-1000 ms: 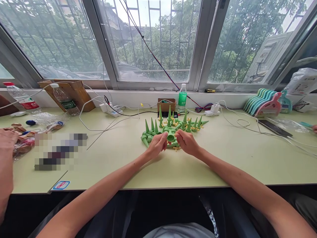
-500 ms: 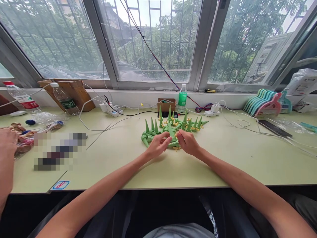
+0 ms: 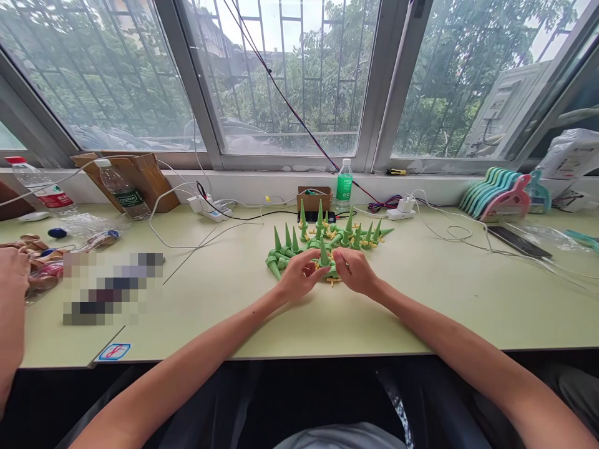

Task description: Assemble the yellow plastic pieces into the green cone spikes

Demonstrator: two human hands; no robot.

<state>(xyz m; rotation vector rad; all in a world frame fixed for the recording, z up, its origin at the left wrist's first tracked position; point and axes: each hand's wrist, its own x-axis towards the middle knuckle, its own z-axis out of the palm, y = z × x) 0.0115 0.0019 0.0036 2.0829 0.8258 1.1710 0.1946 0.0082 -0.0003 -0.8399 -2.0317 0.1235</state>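
Note:
In front of me lies a cluster of green plastic plant-watering spikes [image 3: 349, 234] with small yellow valves, some standing point up and others on their sides. My left hand [image 3: 298, 276] is closed, thumb and fingers around the lower part of one green watering spike [image 3: 324, 254], whose tip points up. Right beside it, my right hand [image 3: 358, 271] is closed in a pinch; whatever is in its fingers is hidden. A yellow valve [image 3: 333, 282] sits on the table just below my hands.
Behind the spikes stand a small cardboard box [image 3: 314, 197] and a green-labelled bottle [image 3: 344, 184]. Power strips [image 3: 400, 213] with white cables lie along the back. Folded hangers [image 3: 500, 193] and a phone [image 3: 519, 242] are on the right. Another person's hand [image 3: 13, 274] is at far left.
The spike at my left hand has tilted, its tip now lower and nearer to me. My left fingers have curled more around it. My right hand has barely moved.

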